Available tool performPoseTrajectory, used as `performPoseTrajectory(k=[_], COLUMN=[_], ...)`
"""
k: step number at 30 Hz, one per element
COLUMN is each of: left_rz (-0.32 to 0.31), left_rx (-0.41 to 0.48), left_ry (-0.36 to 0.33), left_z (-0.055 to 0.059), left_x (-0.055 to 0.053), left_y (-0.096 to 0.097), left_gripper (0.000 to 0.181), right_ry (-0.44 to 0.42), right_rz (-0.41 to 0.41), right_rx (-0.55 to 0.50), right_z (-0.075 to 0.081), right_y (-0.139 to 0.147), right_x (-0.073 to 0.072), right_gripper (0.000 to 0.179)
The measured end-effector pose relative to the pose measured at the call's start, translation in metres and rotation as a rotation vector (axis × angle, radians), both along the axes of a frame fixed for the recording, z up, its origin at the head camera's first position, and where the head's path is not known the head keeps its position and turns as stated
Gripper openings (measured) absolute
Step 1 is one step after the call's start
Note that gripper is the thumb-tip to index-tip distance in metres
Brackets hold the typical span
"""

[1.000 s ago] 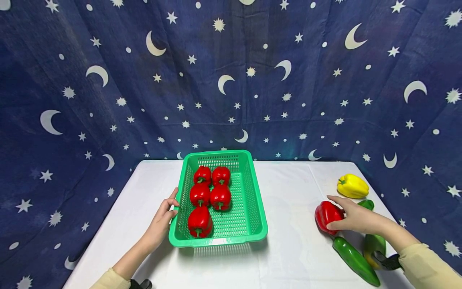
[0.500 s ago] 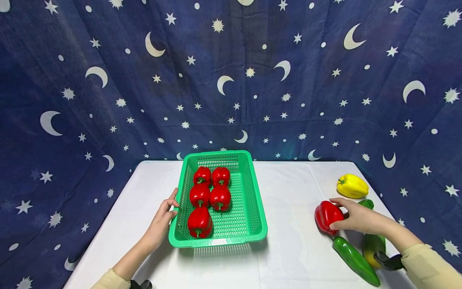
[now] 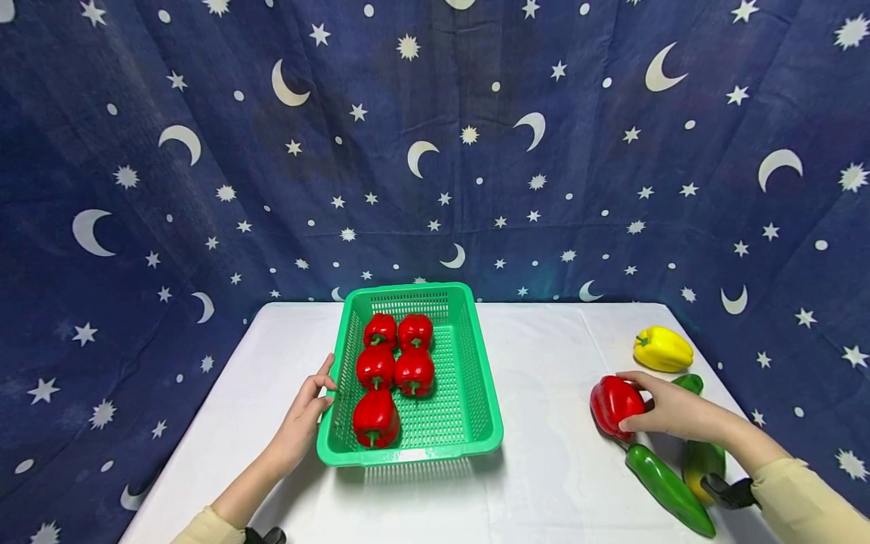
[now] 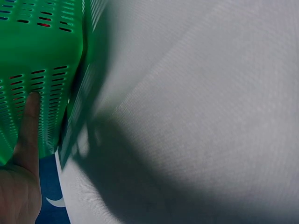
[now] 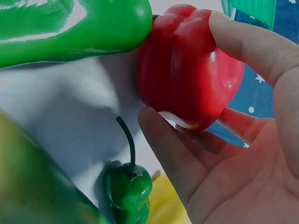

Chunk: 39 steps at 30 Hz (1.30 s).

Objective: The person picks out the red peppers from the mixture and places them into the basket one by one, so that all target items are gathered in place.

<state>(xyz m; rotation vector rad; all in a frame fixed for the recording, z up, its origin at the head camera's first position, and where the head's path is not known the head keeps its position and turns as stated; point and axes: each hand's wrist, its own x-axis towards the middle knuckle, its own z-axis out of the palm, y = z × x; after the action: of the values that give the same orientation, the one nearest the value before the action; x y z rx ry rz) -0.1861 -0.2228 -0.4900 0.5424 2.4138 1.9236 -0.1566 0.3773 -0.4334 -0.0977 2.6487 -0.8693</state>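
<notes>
My right hand grips a glossy red bell pepper at the table's right side. In the right wrist view, the thumb lies on one side of this pepper and fingers reach around the other. Far to the left, my left hand holds the left rim of a green slotted basket. One finger lies along the basket's outer wall in the left wrist view. Several red bell peppers sit inside the basket, toward its left side. A long green pepper lies just in front of the gripped one.
Beyond my right hand lies a yellow bell pepper, with a green pepper partly hidden behind the hand. Under the right wrist is a green and yellow fruit or vegetable. A blue star-and-moon curtain hangs behind the white table.
The right thumb has shifted slightly on the red bell pepper, which has barely moved. My left hand and the basket stay in place.
</notes>
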Motion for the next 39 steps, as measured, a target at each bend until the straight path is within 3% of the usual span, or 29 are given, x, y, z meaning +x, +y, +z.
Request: performPoseTrajectory(k=[17,23,33,39], left_rz=[0.005,0.002,0.006,0.005], left_rx=[-0.012,0.001,-0.003,-0.004], left_ry=[-0.016,-0.012,-0.009,-0.003], left_z=[-0.001,-0.001,-0.001,-0.001], left_x=[0.001,0.0,0.0,0.0], left_y=[-0.001,-0.001,-0.001,-0.001], left_gripper=[0.016,0.016,0.016,0.016], right_ry=[0.03,0.023,0.041,0.086], right_rz=[0.034,0.044,-0.037,-0.015], right_rx=[-0.074,-0.075,0.055,0.076], right_z=[-0.008,-0.003,-0.001,-0.006], right_y=[-0.013,-0.017,-0.02,-0.024], right_x=[-0.015,-0.018,-0.021,-0.023], right_gripper=[0.102,0.102,0.096,0.092])
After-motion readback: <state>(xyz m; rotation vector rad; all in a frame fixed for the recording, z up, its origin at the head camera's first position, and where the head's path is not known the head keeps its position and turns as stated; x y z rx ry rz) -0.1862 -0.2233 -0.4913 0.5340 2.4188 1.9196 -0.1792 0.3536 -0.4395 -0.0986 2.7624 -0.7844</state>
